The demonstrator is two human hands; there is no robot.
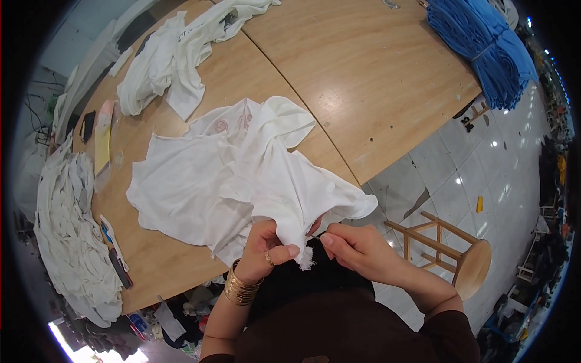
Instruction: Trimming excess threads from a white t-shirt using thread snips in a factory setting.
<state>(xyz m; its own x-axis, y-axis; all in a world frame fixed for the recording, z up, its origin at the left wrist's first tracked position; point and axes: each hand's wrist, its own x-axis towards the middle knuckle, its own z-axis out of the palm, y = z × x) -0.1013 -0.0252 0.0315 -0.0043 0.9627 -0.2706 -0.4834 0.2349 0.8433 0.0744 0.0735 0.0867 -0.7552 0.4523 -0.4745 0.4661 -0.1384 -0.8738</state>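
Observation:
A white garment (193, 175) lies spread and crumpled over the wooden table, with one end drawn over the near edge toward me. My left hand (266, 245), wearing a ring and several gold bangles, pinches that end near a frayed, fringed edge. Close beside it, my right hand (351, 245) is closed with thumb and forefinger around a thin metal tool (313, 236). Its tip meets the cloth near the fray; most of the tool is hidden, so its exact kind does not show.
White garments (163, 66) lie at the far left of the table (363, 78), a white cloth heap (75, 242) beyond its left edge. Dark-handled scissors (120, 267) rest nearby. A tied blue fabric bundle (484, 48) sits far right; a wooden stool (472, 269) stands on the tiled floor.

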